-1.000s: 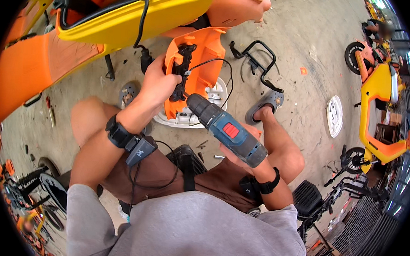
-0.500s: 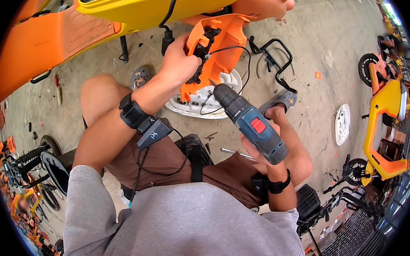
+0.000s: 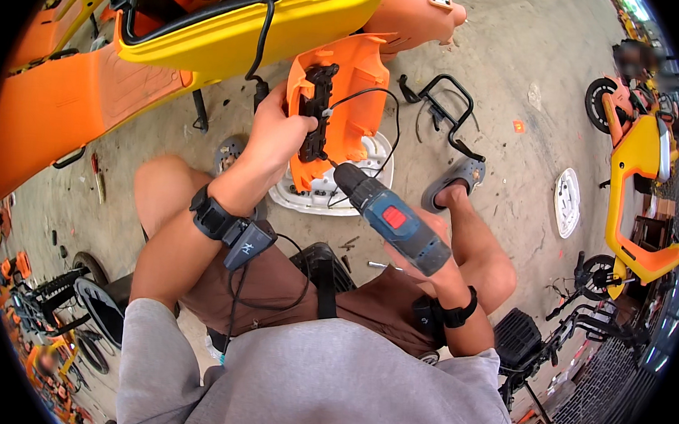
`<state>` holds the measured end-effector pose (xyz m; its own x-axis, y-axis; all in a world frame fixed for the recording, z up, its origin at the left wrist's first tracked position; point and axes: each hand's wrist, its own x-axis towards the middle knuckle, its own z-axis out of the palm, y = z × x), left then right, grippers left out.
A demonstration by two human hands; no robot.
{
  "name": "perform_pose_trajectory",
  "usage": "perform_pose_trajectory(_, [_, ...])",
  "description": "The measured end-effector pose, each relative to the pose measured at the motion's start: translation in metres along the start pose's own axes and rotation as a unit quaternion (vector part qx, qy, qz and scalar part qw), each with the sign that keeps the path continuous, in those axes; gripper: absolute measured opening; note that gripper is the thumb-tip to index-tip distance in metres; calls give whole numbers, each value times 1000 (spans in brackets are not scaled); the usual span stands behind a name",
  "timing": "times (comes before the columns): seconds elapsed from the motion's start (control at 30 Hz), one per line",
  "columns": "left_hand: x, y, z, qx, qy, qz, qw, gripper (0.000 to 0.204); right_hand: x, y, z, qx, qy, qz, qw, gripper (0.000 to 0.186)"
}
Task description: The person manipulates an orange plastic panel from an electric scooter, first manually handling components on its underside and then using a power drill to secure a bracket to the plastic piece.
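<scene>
My left hand (image 3: pixel 278 132) is closed on the left edge of an orange plastic panel (image 3: pixel 360 75), thumb over the black part (image 3: pixel 316 111) fitted along it. A thin black cable (image 3: pixel 392 107) loops from that part out to the right. My right hand (image 3: pixel 422 251) grips a blue cordless drill (image 3: pixel 400 223) with a red patch. The drill's bit points up-left, its tip at or very close to the lower end of the black part; whether they touch I cannot tell. Below the panel lies a white tray-like shell (image 3: pixel 294 200) with small dark pieces in it.
A yellow and orange scooter body (image 3: pixel 233 37) stands just ahead on the left. A black tubular frame (image 3: pixel 456 103) lies on the floor at right, a white cover (image 3: pixel 566 202) beyond it. Another yellow scooter (image 3: pixel 624 196) stands far right; a screwdriver (image 3: pixel 97 176) lies left.
The drill has moved up-left relative to the panel, its bit now at the black part's lower end. The panel is turned a little, showing more of the black part.
</scene>
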<state>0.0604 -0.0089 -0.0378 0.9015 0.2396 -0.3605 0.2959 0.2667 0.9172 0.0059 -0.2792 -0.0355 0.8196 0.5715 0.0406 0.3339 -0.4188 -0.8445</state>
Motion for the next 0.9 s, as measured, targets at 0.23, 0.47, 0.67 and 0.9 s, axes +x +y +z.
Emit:
perform_pose_trajectory(0.23, [-4, 4, 0, -55, 0, 2, 998, 52, -4, 13, 8, -30, -12, 28, 999, 23])
perform_pose_trajectory(0.47, [-8, 9, -1, -59, -3, -11, 998, 54, -1, 17, 12, -42, 1, 11, 999, 22])
perform_pose_trajectory(0.67, [-8, 7, -5, -61, 2, -1, 998, 54, -4, 18, 13, -10, -10, 41, 999, 24])
perform_pose_trajectory(0.9, [-7, 5, -7, -72, -7, 3, 997, 56, -4, 20, 14, -18, -11, 29, 999, 23])
